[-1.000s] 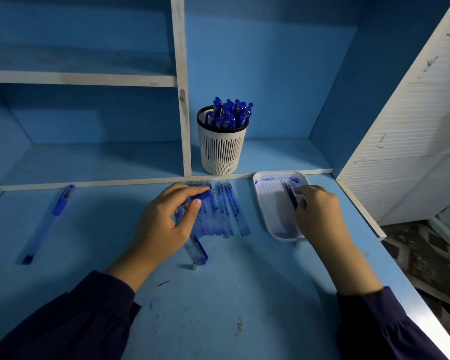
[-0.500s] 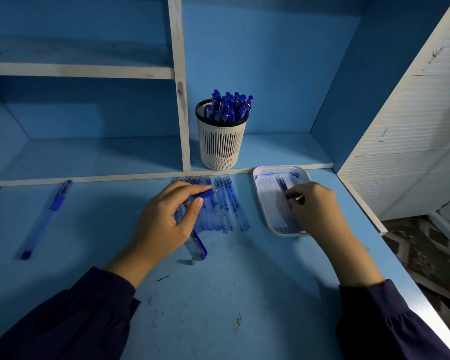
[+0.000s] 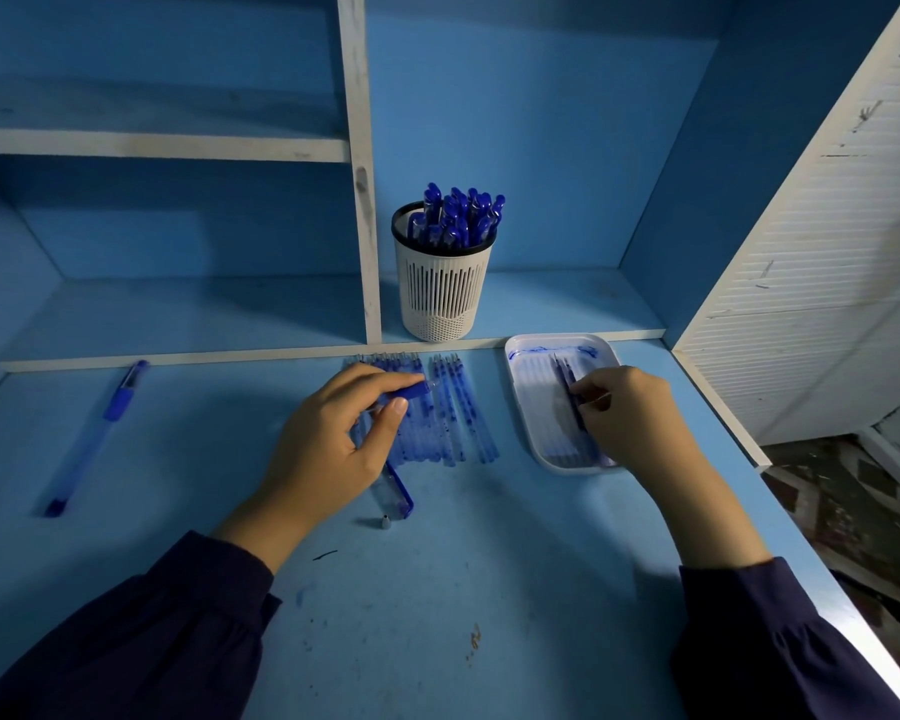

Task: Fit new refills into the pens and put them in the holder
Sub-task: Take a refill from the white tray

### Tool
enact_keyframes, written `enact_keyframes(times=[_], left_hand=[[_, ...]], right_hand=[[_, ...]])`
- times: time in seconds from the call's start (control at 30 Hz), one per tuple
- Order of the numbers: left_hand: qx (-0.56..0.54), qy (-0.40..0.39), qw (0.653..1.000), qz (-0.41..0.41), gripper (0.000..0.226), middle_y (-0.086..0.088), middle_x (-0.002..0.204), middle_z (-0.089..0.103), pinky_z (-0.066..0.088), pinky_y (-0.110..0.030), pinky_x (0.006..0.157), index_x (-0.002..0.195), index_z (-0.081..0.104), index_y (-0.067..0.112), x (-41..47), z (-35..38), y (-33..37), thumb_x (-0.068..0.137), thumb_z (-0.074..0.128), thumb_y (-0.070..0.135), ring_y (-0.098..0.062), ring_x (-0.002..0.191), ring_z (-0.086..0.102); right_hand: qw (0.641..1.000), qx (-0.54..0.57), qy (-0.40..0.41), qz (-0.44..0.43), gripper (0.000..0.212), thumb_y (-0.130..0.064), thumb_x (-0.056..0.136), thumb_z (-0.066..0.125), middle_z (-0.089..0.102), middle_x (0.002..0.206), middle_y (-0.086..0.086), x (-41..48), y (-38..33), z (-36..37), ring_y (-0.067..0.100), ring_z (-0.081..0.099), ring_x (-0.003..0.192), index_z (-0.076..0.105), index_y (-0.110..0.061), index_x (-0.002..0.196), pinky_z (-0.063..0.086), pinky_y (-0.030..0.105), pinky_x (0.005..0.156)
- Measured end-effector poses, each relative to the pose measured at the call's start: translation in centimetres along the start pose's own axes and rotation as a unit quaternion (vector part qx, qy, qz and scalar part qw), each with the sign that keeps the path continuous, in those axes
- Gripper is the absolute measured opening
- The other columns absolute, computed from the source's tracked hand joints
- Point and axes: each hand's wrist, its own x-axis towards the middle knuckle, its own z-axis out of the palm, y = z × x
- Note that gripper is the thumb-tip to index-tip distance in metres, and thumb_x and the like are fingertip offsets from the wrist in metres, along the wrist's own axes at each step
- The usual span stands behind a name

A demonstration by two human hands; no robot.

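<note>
At your far left a spare pen [image 3: 94, 439] lies on the worktop [image 3: 437, 589], its long axis running 7 to 1 o'clock. Your left hand [image 3: 328, 449] pinches the pen barrel [image 3: 406, 393], mouth aimed at 3 o'clock, likely ready to take a refill. The holder [image 3: 441, 293] stands at 12 o'clock. Your right hand [image 3: 630, 413] pinches a refill [image 3: 562, 376] in the tray [image 3: 533, 402], lying roughly 12 to 6.

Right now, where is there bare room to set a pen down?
Bare desk lies near the front edge between the two sleeves, and between the loose pen and the left hand. The low shelf left of the holder is bare too. Crowded: the refill row under the left hand, the cap and tip beside it, the tray under the right hand.
</note>
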Motion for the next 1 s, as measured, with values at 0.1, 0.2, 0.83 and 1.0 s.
enact_keyframes(times=[0.1, 0.2, 0.83, 1.0], left_hand=[[0.002, -0.001, 1.000, 0.002, 0.028, 0.012, 0.106, 0.064, 0.054, -0.026, 0.073, 0.120, 0.070, 0.019, 0.0, 0.0, 0.1, 0.098, 0.054, 0.027, -0.011, 0.093, 0.063], [0.004, 0.000, 1.000, 0.003, 0.028, 0.011, 0.107, 0.064, 0.055, -0.028, 0.074, 0.120, 0.070, 0.018, 0.0, 0.0, 0.1, 0.098, 0.055, 0.025, -0.012, 0.094, 0.064], [0.015, 0.008, 0.998, 0.053, 0.026, 0.015, 0.099, 0.058, 0.041, -0.010, 0.069, 0.120, 0.069, 0.013, -0.3, -0.1, 0.6, 0.098, 0.056, 0.018, -0.001, 0.079, 0.054], [0.011, 0.005, 0.998, 0.053, 0.026, 0.012, 0.099, 0.060, 0.041, -0.010, 0.069, 0.120, 0.069, 0.013, -0.3, -0.1, 0.6, 0.098, 0.056, 0.019, -0.003, 0.078, 0.055]], right_hand=[[1.000, -0.009, 0.009, -0.020, 0.016, -0.007, 0.086, 0.060, 0.069, 0.090, 0.017, -0.1, -0.1, 0.3, 0.032, 0.060, 0.081, 0.075, -0.005, 0.092, 0.045, 0.030, 0.066], [1.000, 0.018, 0.014, -0.004, 0.019, -0.005, 0.084, 0.059, 0.071, 0.090, 0.016, -0.3, -0.5, 0.0, 0.032, 0.062, 0.085, 0.075, -0.004, 0.094, 0.043, 0.027, 0.069], [0.741, 0.655, 0.066, 0.129, 0.010, -0.002, 0.083, 0.071, 0.067, 0.082, 0.008, -3.3, -6.7, 1.6, 0.018, 0.059, 0.079, 0.068, -0.010, 0.086, 0.051, 0.025, 0.073], [0.743, 0.655, 0.083, 0.109, 0.009, -0.001, 0.083, 0.071, 0.067, 0.080, 0.005, -3.3, -7.0, 2.1, 0.013, 0.060, 0.074, 0.067, -0.008, 0.087, 0.050, 0.023, 0.071]])
